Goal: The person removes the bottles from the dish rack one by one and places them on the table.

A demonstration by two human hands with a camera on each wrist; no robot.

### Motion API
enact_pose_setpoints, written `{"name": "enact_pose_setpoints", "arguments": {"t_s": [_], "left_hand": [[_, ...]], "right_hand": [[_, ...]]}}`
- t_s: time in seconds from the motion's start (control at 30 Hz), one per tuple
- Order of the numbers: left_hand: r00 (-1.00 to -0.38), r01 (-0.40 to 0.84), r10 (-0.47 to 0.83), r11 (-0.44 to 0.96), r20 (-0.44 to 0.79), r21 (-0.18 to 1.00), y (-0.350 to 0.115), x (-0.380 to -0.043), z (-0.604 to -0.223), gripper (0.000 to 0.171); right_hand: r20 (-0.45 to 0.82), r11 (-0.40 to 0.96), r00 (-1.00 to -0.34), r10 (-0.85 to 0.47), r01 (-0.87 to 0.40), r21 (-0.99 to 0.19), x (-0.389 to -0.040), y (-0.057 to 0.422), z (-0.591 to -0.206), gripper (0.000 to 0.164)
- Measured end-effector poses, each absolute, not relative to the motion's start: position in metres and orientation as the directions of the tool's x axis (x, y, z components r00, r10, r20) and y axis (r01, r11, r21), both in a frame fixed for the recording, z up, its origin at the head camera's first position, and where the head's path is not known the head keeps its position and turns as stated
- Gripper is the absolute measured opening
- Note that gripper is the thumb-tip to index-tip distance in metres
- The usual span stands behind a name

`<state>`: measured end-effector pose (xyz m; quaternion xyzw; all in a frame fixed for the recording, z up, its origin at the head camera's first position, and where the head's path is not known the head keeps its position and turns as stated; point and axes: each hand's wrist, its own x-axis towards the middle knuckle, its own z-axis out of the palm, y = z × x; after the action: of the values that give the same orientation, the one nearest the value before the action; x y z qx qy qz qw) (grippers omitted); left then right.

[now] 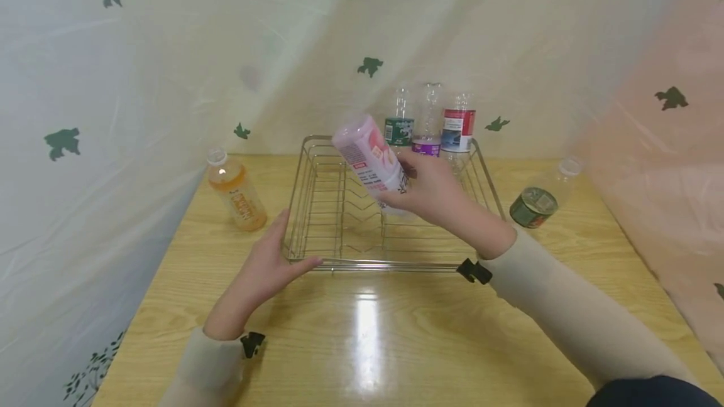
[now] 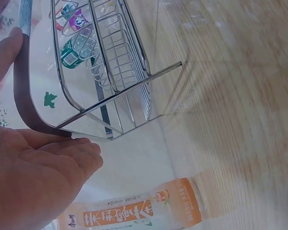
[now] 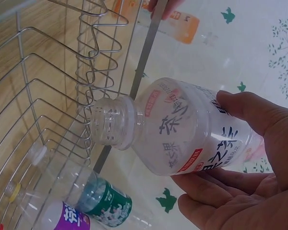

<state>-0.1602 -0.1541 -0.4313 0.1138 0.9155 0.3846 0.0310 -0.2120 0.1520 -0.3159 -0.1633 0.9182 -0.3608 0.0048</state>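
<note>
My right hand grips a clear plastic bottle with a pink peach label above the middle of a wire dish rack. The bottle is tilted, base up to the left; in the right wrist view its bare threaded neck points at the wires. My left hand rests against the rack's front left corner, thumb on the front rail, fingers extended along the side. In the rack's back right, neck down, stand a green-label bottle, a purple-label bottle and a red-and-white-label bottle.
Left of the rack an orange-label bottle stands on the wooden table. Right of it is a clear bottle with a dark green label. A pale curtain with green leaf prints hangs behind and around the table.
</note>
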Motion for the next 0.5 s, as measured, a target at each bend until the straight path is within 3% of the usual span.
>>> {"name": "enact_pose_setpoints", "arguments": {"t_s": [0.3, 0.5], "left_hand": [[-0.969, 0.192, 0.243, 0.673, 0.031, 0.714, -0.153, -0.159, -0.427, 0.121], [-0.968, 0.195, 0.249, 0.683, 0.026, 0.703, -0.152, -0.157, -0.425, 0.123]], "right_hand": [[0.072, 0.703, -0.95, -0.304, -0.275, -0.656, -0.192, 0.174, -0.313, 0.075], [0.096, 0.743, -0.934, -0.344, -0.334, -0.58, -0.183, 0.182, -0.312, 0.079]]}}
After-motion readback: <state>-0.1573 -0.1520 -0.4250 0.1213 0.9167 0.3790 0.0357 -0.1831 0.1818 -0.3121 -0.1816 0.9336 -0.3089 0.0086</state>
